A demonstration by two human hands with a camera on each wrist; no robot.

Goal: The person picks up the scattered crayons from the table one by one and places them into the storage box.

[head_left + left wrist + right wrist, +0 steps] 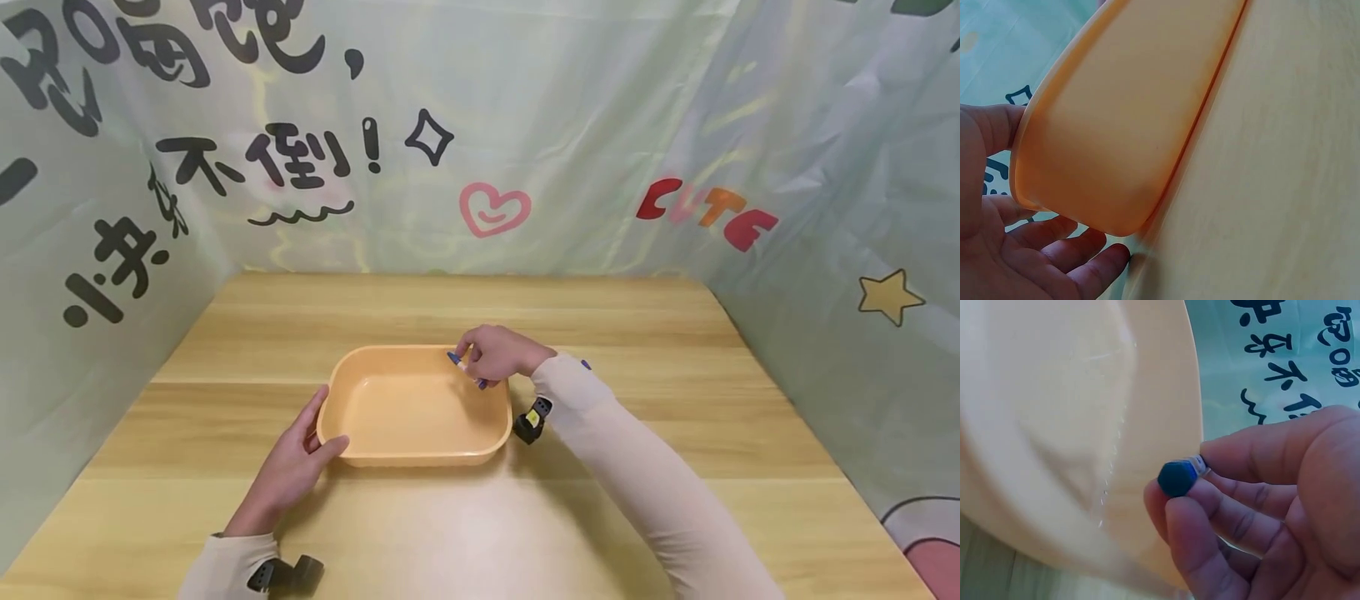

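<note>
Wood-grain table (pixel 480 533), pale printed cloth (pixel 600 100) behind and at both sides. Orange tray (pixel 412 417) sits on the tabletop, bare inside as far as I can see. Left hand (pixel 288 467) grips its near-left corner, thumb over the rim, fingers outside. Right hand (pixel 500 354) pinches a blue-and-white marker (pixel 1177 479) by the barrel, above the tray's far-right corner; can't tell if it touches the wall. Small blue bit (pixel 587 364) past the right sleeve (pixel 630 450) (mostly hidden, no ID). Step in hand, my read: carrying the marker over the rim with the tray braced. Next move calls for a firm pinch, rim clearance, and the left hand steadying.
</note>
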